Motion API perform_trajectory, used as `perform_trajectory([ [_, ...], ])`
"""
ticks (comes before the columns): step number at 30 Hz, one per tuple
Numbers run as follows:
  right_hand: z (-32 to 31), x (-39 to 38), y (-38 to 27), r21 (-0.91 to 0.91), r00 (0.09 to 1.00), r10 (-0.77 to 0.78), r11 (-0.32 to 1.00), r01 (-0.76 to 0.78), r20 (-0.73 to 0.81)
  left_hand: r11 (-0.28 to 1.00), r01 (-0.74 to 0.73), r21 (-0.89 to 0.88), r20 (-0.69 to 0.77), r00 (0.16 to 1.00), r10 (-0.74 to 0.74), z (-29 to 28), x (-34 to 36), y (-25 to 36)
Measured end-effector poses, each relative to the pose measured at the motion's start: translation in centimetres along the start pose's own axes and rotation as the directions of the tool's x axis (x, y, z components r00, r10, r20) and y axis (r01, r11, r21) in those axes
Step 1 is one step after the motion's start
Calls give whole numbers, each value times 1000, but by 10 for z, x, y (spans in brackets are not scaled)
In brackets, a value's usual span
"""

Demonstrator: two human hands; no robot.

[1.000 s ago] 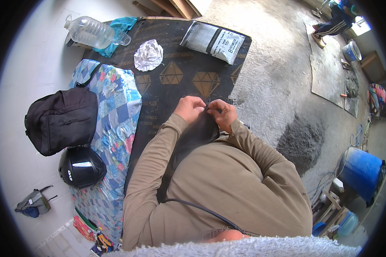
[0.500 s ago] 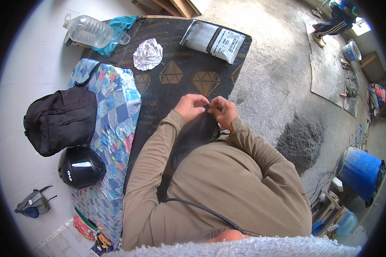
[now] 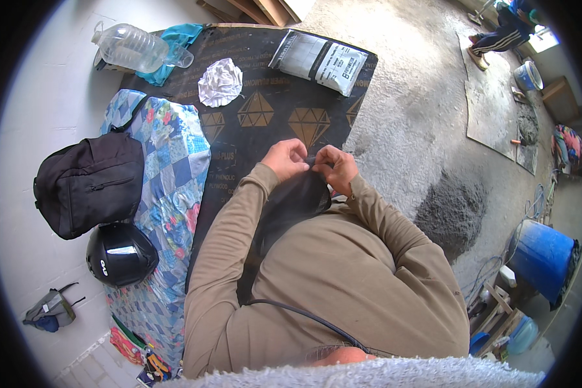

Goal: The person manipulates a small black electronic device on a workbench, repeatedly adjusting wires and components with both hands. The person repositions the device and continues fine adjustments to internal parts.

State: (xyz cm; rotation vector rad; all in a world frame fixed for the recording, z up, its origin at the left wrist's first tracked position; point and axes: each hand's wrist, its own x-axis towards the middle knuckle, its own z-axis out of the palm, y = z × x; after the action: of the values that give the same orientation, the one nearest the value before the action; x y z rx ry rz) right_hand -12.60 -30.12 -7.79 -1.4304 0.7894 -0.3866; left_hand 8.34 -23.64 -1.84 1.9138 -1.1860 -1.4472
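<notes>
In front of my chest, my left hand and my right hand pinch the upper edge of a dark, mesh-like cloth, thumbs and fingers close together. The cloth hangs from my fingertips toward my lap, its lower part hidden by my body. Beneath and beyond my hands lies a black plywood board printed with gold diamond shapes. Crumpled white paper rests on it, and farther right is a grey and white plastic packet.
At the left, a black backpack and a black helmet sit on a patterned blue cloth. A clear bottle lies at the far left. On the right are a dark powder heap, a blue barrel and another person.
My fingers have shifted slightly along the cloth's edge, both hands still pinching it. The surroundings appear moved a little to the left in view.
</notes>
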Motion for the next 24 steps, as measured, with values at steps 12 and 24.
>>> perform_trajectory([
  [12,-1,1,-4,0,1000,-30,1000,30,-3,999,-50,14,-64,997,51,1,-2,-1],
  [24,1,-2,4,-150,993,-102,984,93,-59,982,-32,188,-288,954,86,26,-3,-1],
])
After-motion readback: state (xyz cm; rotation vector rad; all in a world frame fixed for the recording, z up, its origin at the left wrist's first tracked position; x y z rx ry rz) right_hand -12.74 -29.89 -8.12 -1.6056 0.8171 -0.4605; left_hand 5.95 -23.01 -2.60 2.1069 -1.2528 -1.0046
